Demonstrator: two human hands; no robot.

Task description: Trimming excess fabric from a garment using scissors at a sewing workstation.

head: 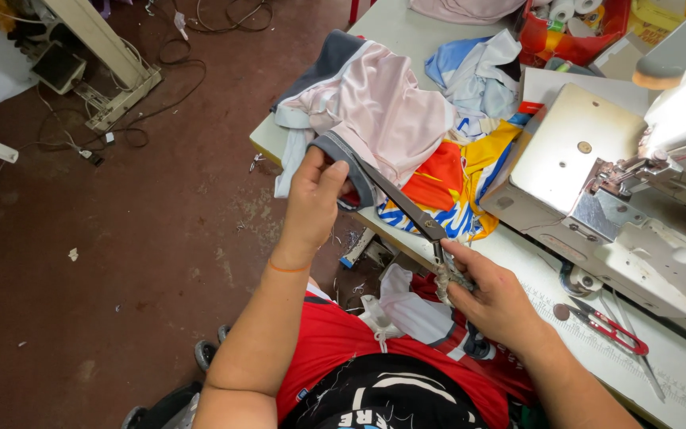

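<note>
My left hand (312, 204) grips the grey ribbed edge of a pale pink garment (383, 111) that lies bunched at the table's left end. My right hand (492, 295) holds a pair of large dark scissors (410, 210) by their cloth-wrapped handles. The blades point up and left to the grey edge, right beside my left thumb. Under the pink garment lies a yellow, orange and blue jersey (462, 179).
A white sewing machine (621, 199) fills the right of the white table (518, 250). Small red-handled snips (609, 326) lie near its front. More fabric (474, 71) and a red bin (569, 36) sit at the back. Cables (121, 131) run over the dark floor at left.
</note>
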